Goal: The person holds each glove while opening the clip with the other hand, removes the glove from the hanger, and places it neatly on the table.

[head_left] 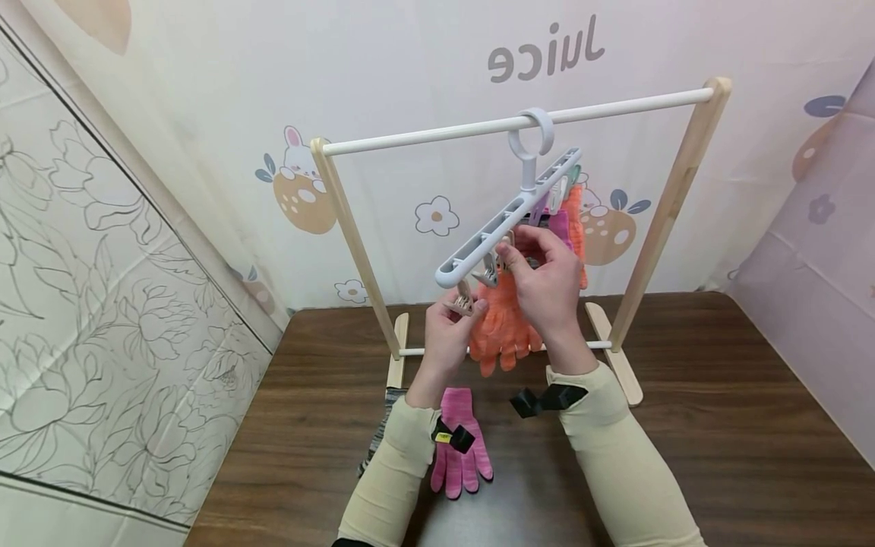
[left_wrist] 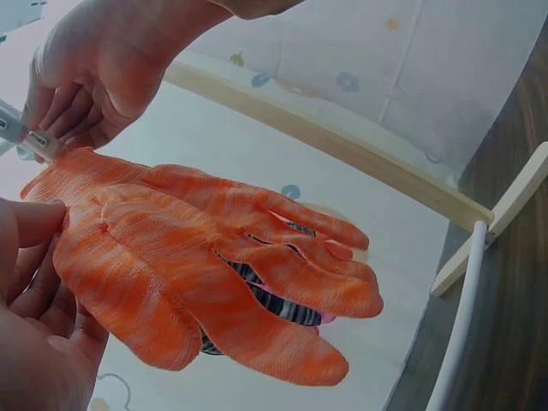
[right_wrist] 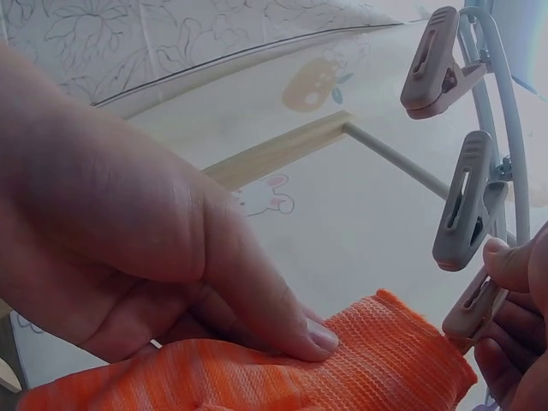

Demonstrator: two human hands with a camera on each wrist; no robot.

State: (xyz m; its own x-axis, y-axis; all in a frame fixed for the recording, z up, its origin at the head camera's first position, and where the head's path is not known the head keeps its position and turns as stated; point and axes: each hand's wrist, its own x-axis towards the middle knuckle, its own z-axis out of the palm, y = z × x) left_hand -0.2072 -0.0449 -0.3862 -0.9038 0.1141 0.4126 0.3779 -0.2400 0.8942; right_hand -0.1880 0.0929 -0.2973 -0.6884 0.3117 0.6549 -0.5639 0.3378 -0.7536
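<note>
My left hand [head_left: 447, 330] pinches the orange knitted glove [left_wrist: 197, 248] near its cuff, thumb on top. My right hand [head_left: 550, 285] pinches a beige clip [right_wrist: 473, 304] hanging from the light grey clip hanger [head_left: 488, 235]. The clip's mouth sits at the glove's cuff; whether it bites the fabric I cannot tell. The glove's fingers dangle downward. Nearer the hanger's end hang a grey clip [right_wrist: 467, 205] and another beige clip [right_wrist: 432, 68], neither holding anything.
The hanger hooks over the white rod [head_left: 431, 135] of a wooden rack [head_left: 666, 205]. Beyond my right hand hang a magenta glove [head_left: 559, 224] and another orange one [head_left: 574, 205]. On the brown table [head_left: 724, 456] lie a pink glove [head_left: 461, 463] and a grey-black striped glove [head_left: 374, 441], partly under my left sleeve.
</note>
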